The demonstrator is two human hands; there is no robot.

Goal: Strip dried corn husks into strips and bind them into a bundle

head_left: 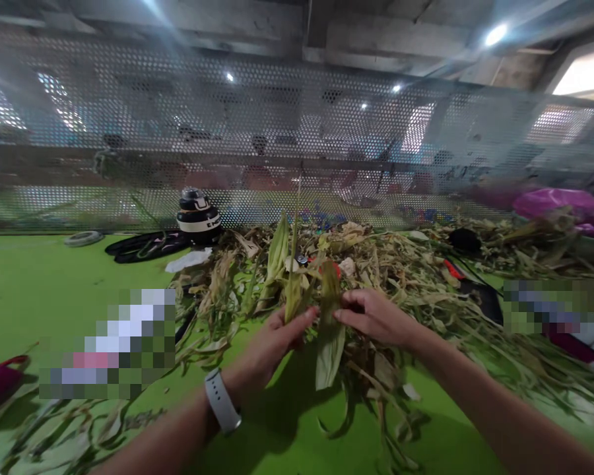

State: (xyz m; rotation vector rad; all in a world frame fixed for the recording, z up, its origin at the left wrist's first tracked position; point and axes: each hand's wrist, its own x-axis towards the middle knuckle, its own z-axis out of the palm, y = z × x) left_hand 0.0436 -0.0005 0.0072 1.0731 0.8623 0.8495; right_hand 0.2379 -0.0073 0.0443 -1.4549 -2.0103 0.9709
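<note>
My left hand (282, 340), with a pale watch strap (222, 401) at the wrist, is closed on a yellowish husk stalk (293, 297) that rises to a thin tip. My right hand (373, 318) pinches the edge of a broad dried husk leaf (330, 336). That leaf hangs between the two hands, its lower end just above the green table. Behind my left hand stands a light green husk (278, 254). Around and behind both hands spreads a heap of dried husk strips (400, 270).
A black bottle (198, 218) stands at the back left beside a black coiled strap (146, 246) and a roll of tape (83, 238). Perforated metal mesh (257, 132) closes off the back of the green table (24, 270). A purple bag (559, 208) lies far right.
</note>
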